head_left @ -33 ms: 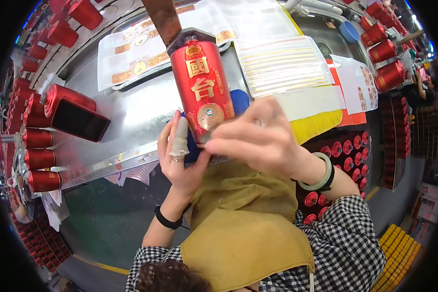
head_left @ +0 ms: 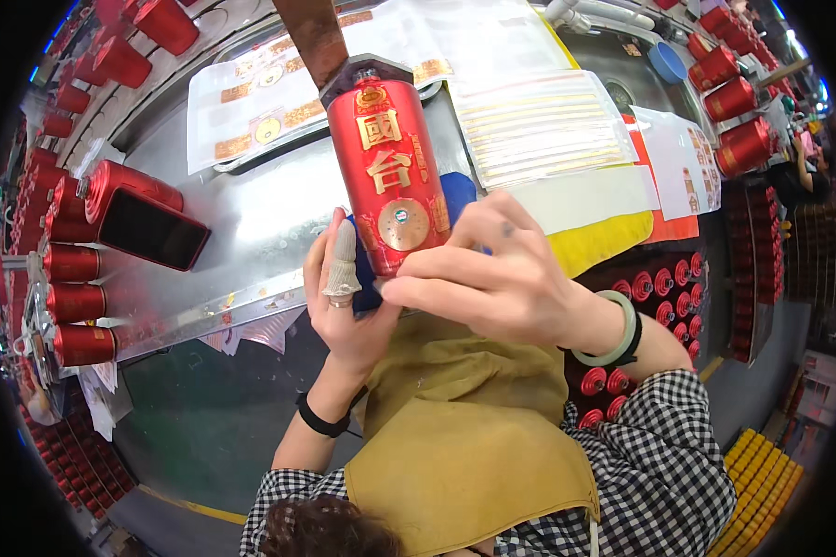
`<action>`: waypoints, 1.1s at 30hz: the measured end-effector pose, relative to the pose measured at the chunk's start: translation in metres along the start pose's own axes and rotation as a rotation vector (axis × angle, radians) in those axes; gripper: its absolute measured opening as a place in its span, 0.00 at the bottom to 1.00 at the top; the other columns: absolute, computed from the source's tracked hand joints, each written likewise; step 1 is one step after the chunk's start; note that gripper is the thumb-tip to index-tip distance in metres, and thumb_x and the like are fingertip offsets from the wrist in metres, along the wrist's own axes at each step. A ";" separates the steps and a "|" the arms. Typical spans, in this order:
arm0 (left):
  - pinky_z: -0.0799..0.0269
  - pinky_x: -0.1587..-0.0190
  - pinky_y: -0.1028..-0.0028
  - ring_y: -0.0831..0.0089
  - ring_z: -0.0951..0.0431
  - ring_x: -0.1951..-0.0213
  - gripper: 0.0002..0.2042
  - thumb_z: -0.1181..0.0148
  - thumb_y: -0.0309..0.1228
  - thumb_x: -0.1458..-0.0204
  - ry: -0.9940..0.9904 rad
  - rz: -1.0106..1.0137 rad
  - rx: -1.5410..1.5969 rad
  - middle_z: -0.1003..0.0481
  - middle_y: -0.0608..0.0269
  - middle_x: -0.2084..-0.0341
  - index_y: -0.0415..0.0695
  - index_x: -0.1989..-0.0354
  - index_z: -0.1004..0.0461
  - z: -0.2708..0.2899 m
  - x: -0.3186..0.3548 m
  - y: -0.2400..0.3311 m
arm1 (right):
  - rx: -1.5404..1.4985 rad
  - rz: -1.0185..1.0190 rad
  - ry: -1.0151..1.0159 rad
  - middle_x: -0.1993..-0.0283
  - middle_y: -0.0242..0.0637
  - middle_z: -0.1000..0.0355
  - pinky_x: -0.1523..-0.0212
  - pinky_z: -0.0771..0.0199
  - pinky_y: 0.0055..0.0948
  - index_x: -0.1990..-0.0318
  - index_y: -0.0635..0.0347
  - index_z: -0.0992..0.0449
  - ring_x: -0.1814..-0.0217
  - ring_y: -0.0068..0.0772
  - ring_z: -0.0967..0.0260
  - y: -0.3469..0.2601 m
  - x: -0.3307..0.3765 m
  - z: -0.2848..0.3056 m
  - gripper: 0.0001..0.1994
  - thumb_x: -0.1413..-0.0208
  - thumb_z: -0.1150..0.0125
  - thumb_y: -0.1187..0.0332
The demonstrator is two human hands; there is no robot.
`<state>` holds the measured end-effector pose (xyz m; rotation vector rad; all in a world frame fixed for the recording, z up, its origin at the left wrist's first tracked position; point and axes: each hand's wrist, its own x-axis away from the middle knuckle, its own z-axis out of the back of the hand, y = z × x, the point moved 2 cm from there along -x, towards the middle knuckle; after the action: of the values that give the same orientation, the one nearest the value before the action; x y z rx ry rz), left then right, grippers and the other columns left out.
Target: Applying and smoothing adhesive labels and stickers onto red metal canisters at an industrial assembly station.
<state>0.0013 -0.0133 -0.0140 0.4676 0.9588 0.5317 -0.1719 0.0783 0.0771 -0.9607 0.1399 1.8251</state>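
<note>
A red bottle [head_left: 395, 186] with gold characters and a round gold emblem lies tilted on the bench, its neck end in a dark angular holder [head_left: 362, 74]. Around its lower end shows blue padding [head_left: 459, 193]. My left hand [head_left: 342, 320] is at the base on the left side, fingers curved along it, with a pale finger cot [head_left: 343, 265] on one finger. My right hand [head_left: 502, 283] has its fingers pinched together against the lower right edge of the bottle. Whatever may be between those fingertips is hidden.
A dark phone [head_left: 153, 229] leans on red bottles [head_left: 135, 184] at left. Sheets of gold-patterned decals [head_left: 251, 102] and a sheet of gold strips [head_left: 539, 125] lie on the metal bench. Beyond the yellow cloth [head_left: 608, 241] stand several rows of red bottles [head_left: 664, 280].
My right hand has shifted slightly left and down along the bottle's lower edge, and its blur is gone. More of the round emblem shows. My left hand stays nearly where it was.
</note>
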 end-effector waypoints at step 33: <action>0.21 0.48 0.50 0.41 0.21 0.49 0.23 0.45 0.52 0.32 -1.306 -0.293 1.789 0.25 0.36 0.44 0.40 0.55 0.22 0.123 -0.081 0.100 | 0.088 -0.378 0.428 0.63 0.37 0.20 0.55 0.29 0.35 0.54 0.58 0.17 0.62 0.40 0.26 0.042 -0.005 0.047 0.13 0.47 0.28 0.77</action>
<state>0.0473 -0.0022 0.1572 1.8876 -0.0749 -1.0494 -0.2311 0.0782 0.0986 -1.2139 0.2787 1.2447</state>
